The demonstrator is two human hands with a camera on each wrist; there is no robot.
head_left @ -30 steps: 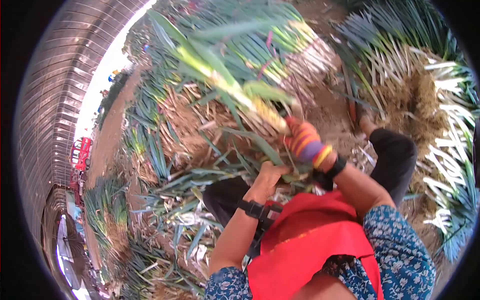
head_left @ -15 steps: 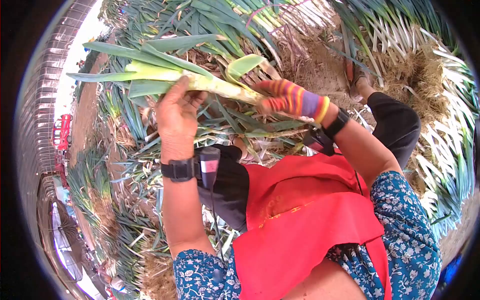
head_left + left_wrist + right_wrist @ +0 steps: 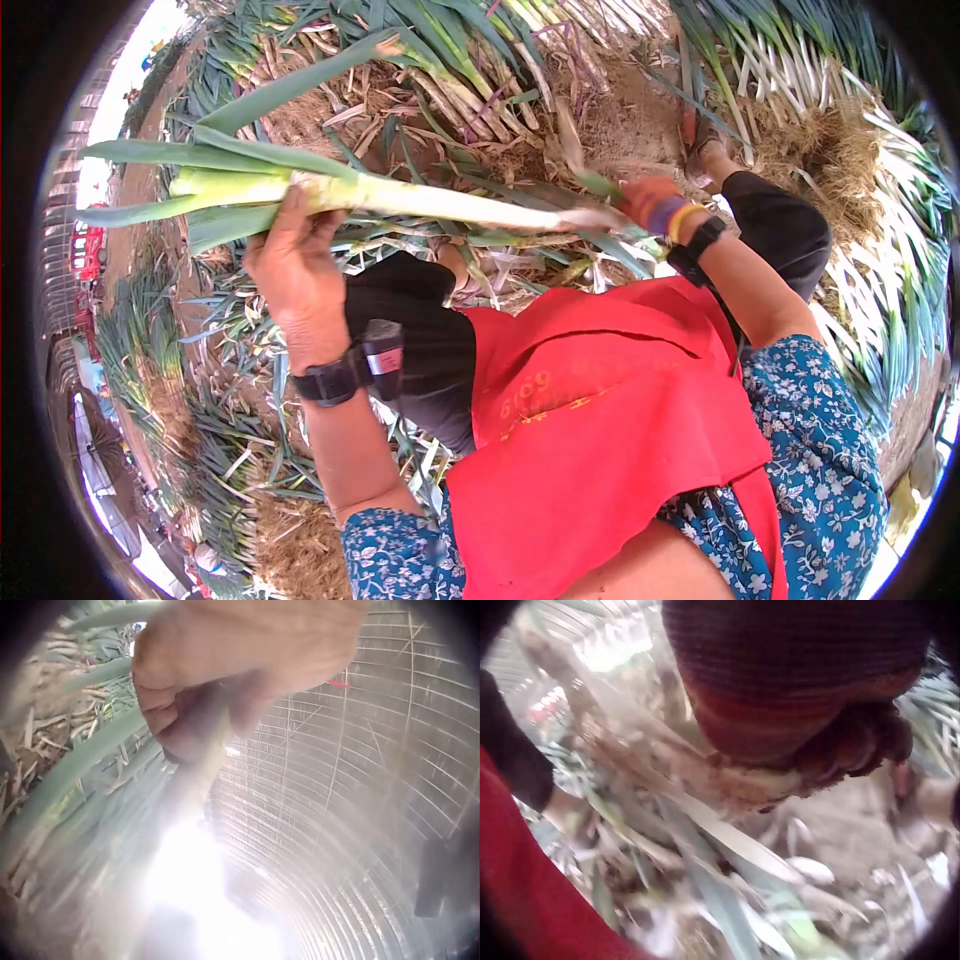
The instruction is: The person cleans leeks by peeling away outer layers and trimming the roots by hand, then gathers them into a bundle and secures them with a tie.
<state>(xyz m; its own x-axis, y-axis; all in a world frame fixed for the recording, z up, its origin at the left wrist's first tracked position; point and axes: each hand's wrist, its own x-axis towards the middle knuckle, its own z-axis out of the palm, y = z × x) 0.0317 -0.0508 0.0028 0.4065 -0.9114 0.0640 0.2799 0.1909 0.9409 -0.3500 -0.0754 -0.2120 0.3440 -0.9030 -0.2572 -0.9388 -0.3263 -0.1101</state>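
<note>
My bare left hand [image 3: 300, 270] grips a leek [image 3: 430, 200] where the white shank meets the green leaves, thumb on its near side. The leek lies nearly level, leaves to the left and root end to the right. In the left wrist view the fingers [image 3: 161, 705] curl round the stem. My right hand [image 3: 655, 205], in a striped knit glove, is blurred near the root end. It grips stripped outer leaf layers [image 3: 727, 784], brownish and limp, with the gloved fingers curled over them in the right wrist view.
Bundled leeks [image 3: 470, 90] lie on the soil ahead, with more rows [image 3: 890, 270] along the right. Leaf scraps [image 3: 510, 265] litter the ground between the knees. A red apron [image 3: 600, 400] covers the lap. Curved tunnel roofing [image 3: 345, 757] rises on the left.
My left hand came up from the lap, took the leek by its upper shank and moved left with it. The right hand moved right, stripping outer layers so the smooth white shank shows.
</note>
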